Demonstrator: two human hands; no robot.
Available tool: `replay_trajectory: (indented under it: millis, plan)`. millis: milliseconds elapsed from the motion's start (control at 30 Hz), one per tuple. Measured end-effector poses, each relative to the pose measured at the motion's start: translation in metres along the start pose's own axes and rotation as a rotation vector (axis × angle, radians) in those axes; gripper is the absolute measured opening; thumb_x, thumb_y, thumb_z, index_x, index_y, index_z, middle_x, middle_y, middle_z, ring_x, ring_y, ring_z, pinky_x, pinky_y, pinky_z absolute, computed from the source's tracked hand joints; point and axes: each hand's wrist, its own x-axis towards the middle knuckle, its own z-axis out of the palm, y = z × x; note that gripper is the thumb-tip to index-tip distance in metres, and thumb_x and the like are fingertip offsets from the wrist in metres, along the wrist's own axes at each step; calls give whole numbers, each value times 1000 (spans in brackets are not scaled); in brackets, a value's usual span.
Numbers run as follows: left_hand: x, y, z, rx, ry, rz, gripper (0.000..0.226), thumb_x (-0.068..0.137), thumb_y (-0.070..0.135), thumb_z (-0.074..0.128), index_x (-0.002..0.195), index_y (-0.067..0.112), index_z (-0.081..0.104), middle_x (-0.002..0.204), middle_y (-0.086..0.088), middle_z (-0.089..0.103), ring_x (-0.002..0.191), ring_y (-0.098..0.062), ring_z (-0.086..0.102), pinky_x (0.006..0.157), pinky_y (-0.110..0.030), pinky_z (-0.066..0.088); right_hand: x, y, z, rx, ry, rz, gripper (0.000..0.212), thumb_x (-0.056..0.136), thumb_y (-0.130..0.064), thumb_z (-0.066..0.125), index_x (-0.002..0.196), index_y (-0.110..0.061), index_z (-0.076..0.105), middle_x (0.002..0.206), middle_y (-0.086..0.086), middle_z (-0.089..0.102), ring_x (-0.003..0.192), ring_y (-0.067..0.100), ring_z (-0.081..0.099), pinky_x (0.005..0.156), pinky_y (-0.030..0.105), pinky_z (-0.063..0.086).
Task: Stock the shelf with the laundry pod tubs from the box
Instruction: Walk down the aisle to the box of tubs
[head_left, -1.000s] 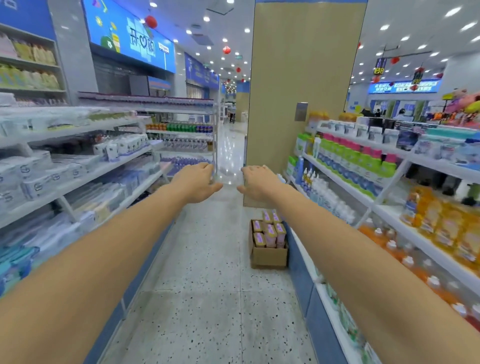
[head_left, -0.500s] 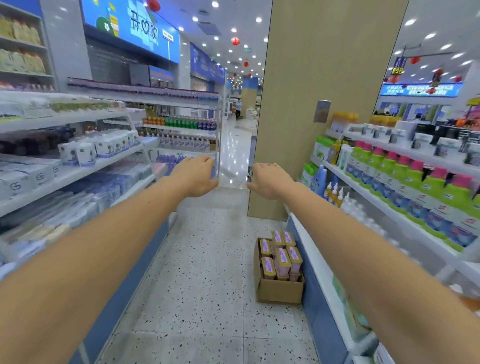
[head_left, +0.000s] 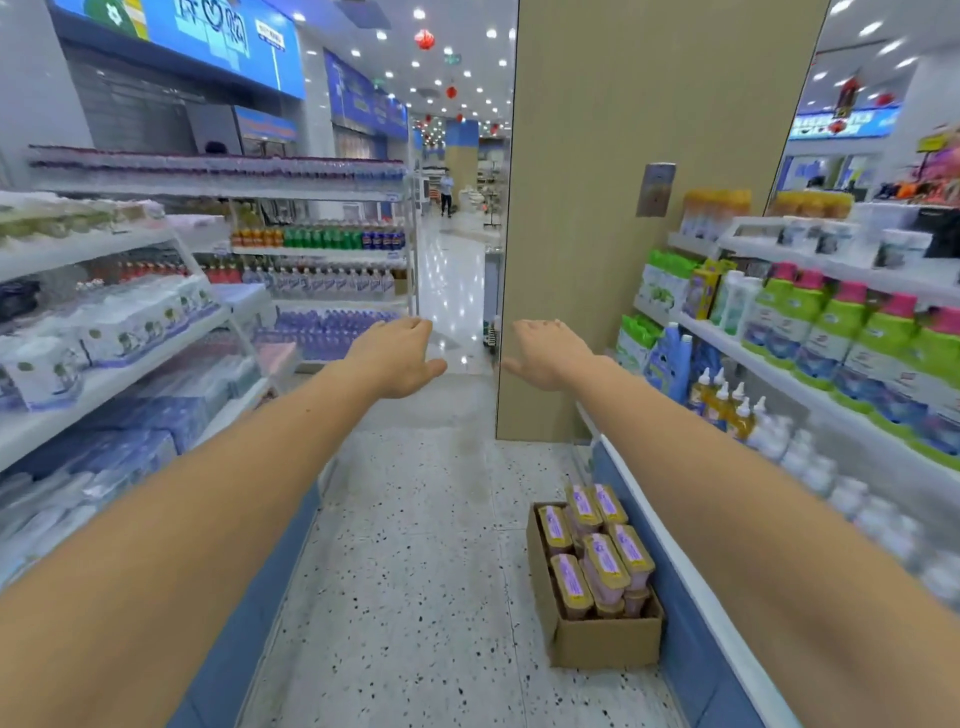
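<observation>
A brown cardboard box (head_left: 605, 642) stands on the speckled floor against the base of the right-hand shelf (head_left: 670, 551). Several laundry pod tubs (head_left: 605, 564) with yellow lids and purple labels fill it, some stacked higher at the back. Both my arms stretch forward at chest height, well above and beyond the box. My left hand (head_left: 397, 356) and my right hand (head_left: 550, 353) are palm down with fingers loosely spread, and neither holds anything.
Shelves of packaged goods line the left side (head_left: 130, 358). The right shelving carries green and pink bottles (head_left: 852, 343). A tan pillar (head_left: 623, 208) rises just behind the box. A person (head_left: 447, 193) stands far down the aisle.
The view has moved forward down the aisle, so the box now lies nearer and lower right. Both hands stay outstretched and empty in the same pose.
</observation>
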Motion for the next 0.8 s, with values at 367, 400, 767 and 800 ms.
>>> replay_trajectory:
  millis: [367,400,767,800]
  plan:
    - [267,-34,55,9,28,50,65,95,43,41,145,4,27,152,-12,31,133,-33,39,109,-43,36,243,103,69,-33,-8,25,59,95,-38,40,141,-3,31,147,14,38,136,29,36,116,42,19]
    - [298,-33,57,8,33,60,65,95,43,42,145,4,27,151,-13,33,133,-33,39,109,-43,35,268,119,70,-29,-10,37,58,95,-38,40,140,-3,32,147,14,39,135,29,36,115,41,20]
    - [560,-13,109,33,-12,159,66,95,45,40,145,4,27,153,-12,29,137,-32,35,112,-41,28,461,251,116,-112,-75,149,63,94,-42,39,142,-2,30,149,15,35,137,29,34,115,40,18]
    - [581,-8,115,27,-17,182,67,94,46,40,145,4,26,153,-12,29,136,-33,35,112,-42,29,472,263,121,-119,-75,172,62,95,-43,39,141,-2,31,149,15,36,137,29,34,115,40,18]
